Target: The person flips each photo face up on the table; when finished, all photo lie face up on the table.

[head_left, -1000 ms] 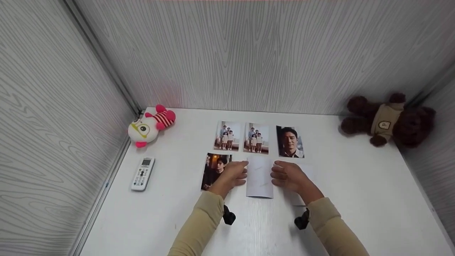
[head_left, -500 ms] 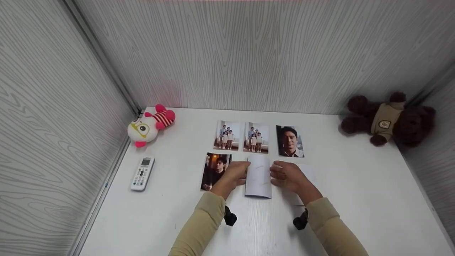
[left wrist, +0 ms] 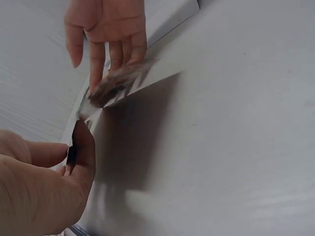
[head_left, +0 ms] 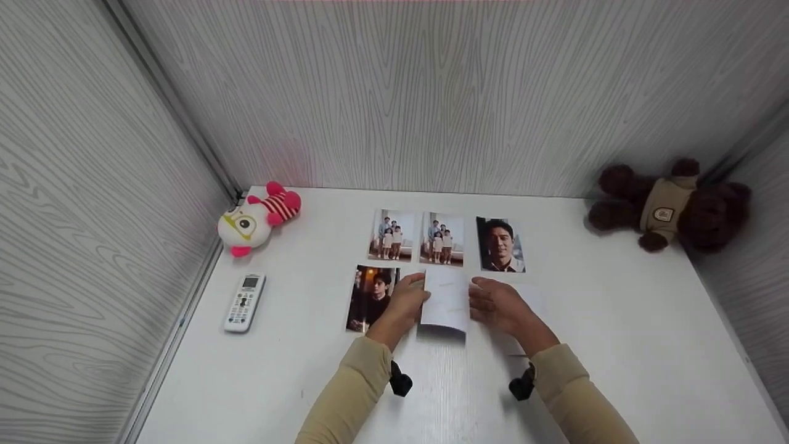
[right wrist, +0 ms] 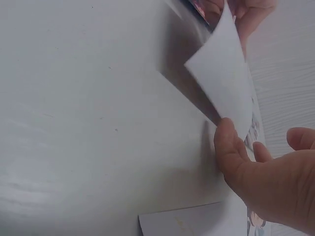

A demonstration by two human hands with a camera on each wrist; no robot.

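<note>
Between the two hands a photo print point(head_left: 445, 302) is raised off the table, its plain white back upward and its near edge tilted clear of a shadow. Along the print's left edge, my left hand point(head_left: 404, 305) pinches it between thumb and fingers. My right hand point(head_left: 502, 306) is at the opposite edge, fingers extended and a fingertip touching the paper in the right wrist view. The picture side faces down, blurred in the left wrist view. A second white-backed print point(right wrist: 184, 221) lies partly beneath the right hand. Beside the left wrist lies a dark photo of a seated person point(head_left: 363, 305).
Farther back lie two matching family photos point(head_left: 392, 235) and a portrait photo point(head_left: 501, 245). A white remote control point(head_left: 245, 303) and a pink-and-white plush toy point(head_left: 256, 219) are on the left. A brown teddy bear point(head_left: 669, 206) lies at the back right, near the walls.
The white-backed print has gone from nearly flat to tilted, its near edge lifting. My left hand has turned and now pinches its left edge. My right hand has barely moved.
</note>
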